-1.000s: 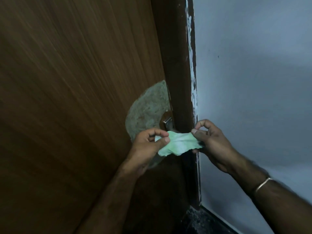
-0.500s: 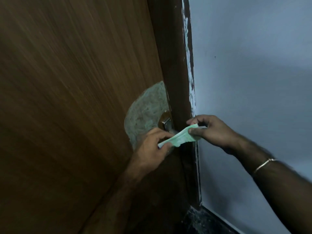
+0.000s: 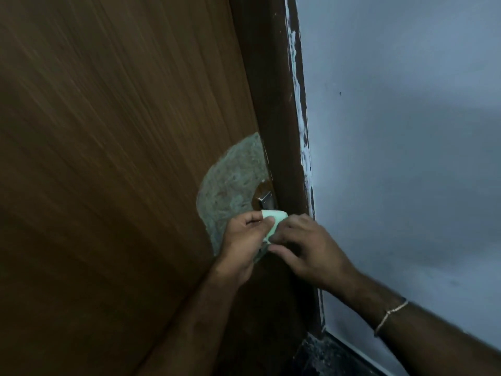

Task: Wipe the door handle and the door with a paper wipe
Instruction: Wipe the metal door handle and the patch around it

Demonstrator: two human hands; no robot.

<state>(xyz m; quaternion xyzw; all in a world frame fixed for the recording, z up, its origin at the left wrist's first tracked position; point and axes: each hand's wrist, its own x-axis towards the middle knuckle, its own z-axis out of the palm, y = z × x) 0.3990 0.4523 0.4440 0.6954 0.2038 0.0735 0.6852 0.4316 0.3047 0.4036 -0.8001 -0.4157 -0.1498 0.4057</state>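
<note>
A: Where is the paper wipe?

B: Just below the middle of the frame, bunched between both hands, directly under the metal door handle. Its long axis runs from upper left to lower right, a pale green strip.

A: And the grips?

B: The left hand pinches the wipe's upper end between thumb and forefinger. The right hand has its fingers curled over the lower end; I think it pinches the wipe too, though the contact is partly hidden.

A: How does the handle lie?

B: Only a short silver stub shows, set in a round brown plate near the door's right edge. Which way it points is hard to tell.

A: The door itself?

B: The wooden door fills the left half, its grain slanting. A worn, greyish patch surrounds the handle. The dark door frame runs down the centre, touching the pale blue wall, which fills the right. A thin bracelet circles the right wrist.
</note>
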